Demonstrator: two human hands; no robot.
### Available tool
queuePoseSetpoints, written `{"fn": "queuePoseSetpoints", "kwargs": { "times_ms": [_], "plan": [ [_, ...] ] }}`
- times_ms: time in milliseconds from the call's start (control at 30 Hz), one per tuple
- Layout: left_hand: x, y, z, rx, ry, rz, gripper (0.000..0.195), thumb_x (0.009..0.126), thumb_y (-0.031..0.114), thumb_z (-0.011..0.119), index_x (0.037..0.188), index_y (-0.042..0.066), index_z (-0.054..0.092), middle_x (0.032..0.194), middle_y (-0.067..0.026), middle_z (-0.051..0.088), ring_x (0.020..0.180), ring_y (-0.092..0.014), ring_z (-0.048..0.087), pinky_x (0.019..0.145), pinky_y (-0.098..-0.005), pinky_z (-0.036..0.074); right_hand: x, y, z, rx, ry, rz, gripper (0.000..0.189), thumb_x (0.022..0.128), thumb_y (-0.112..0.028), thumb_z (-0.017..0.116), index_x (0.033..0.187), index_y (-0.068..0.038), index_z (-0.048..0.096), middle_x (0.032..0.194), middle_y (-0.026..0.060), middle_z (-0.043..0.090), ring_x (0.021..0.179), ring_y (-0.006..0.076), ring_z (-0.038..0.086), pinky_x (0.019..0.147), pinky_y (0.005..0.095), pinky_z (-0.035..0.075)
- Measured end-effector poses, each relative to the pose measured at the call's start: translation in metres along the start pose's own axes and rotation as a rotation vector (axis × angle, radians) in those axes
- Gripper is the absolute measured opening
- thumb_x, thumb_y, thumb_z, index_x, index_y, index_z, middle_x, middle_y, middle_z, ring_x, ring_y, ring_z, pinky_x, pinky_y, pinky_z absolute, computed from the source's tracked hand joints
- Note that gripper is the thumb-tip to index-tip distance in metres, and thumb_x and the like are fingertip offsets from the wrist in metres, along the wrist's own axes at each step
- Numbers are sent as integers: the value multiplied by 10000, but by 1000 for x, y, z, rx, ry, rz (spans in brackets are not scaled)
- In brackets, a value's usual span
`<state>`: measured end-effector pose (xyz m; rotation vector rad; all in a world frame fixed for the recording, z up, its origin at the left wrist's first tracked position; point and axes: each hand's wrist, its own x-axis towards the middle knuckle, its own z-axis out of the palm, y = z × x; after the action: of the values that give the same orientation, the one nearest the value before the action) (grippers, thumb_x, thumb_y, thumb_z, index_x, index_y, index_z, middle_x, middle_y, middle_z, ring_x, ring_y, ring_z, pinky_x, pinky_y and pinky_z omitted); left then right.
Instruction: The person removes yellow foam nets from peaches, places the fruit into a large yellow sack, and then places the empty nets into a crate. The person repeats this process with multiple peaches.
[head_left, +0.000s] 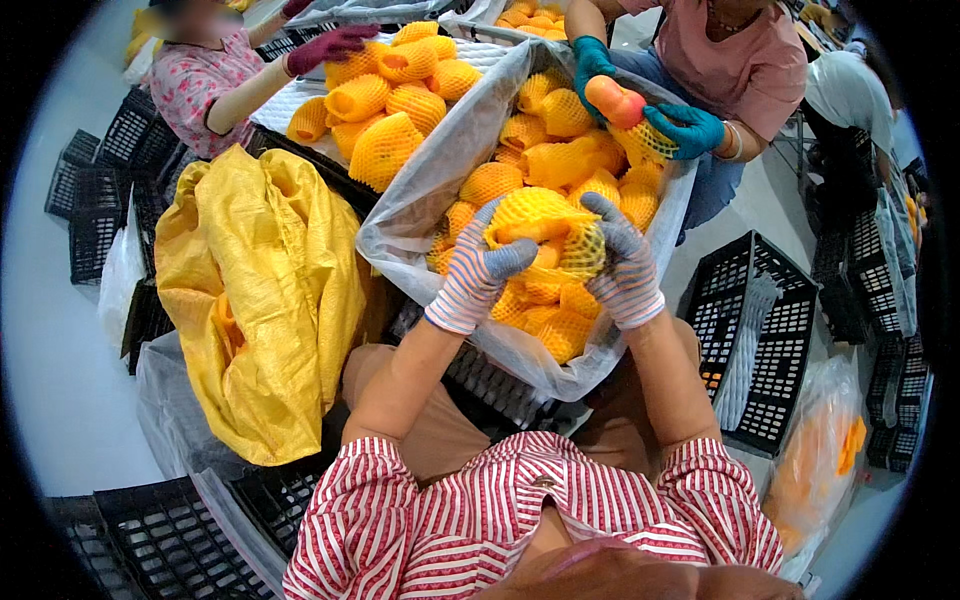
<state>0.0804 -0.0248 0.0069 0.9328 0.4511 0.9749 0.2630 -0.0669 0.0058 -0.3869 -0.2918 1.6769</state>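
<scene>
My left hand (480, 266), in a striped knit glove, grips one side of a yellow foam net sleeve (536, 206). On the sleeve's other side is my right hand (621, 262), gloved alike, its fingers against the net. Orange-pink fruit (550, 253) shows through the sleeve's opening; how far it sits inside cannot be told. Both hands are above a crate lined with white sheeting (409, 202), which holds many orange foam-netted pieces (491, 182). Across the crate, a co-worker in teal gloves (679, 127) holds two bare reddish fruits (615, 101) and a foam net.
A yellow woven sack (262, 300) stands left of the crate. Beyond it, a co-worker's maroon-gloved hand (330, 49) touches netted pieces (397, 97) on white padding. Black plastic crates (750, 337) stand right and lower left (180, 540). A clear bag with orange contents (814, 457) lies right.
</scene>
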Motion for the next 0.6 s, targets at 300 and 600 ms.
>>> {"fn": "queuePoseSetpoints", "kwargs": {
  "times_ms": [300,600],
  "plan": [
    [-15,-2,2,-542,-100,-264,717,738,355,712,1299,9,428,1247,-143,529,1126,-271,552,979,-403,450,19,6,-4,-596,235,-192,198,890,-96,531,1066,-19,576,907,54,604,795,132,581,732,244,495],
    [-13,10,7,-380,-2,-53,613,847,359,625,1306,7,423,1284,-131,500,1174,-262,507,1025,-379,400,11,12,3,-982,287,-678,197,855,-90,590,1033,-7,582,924,65,577,811,140,555,733,275,469]
  ]
}}
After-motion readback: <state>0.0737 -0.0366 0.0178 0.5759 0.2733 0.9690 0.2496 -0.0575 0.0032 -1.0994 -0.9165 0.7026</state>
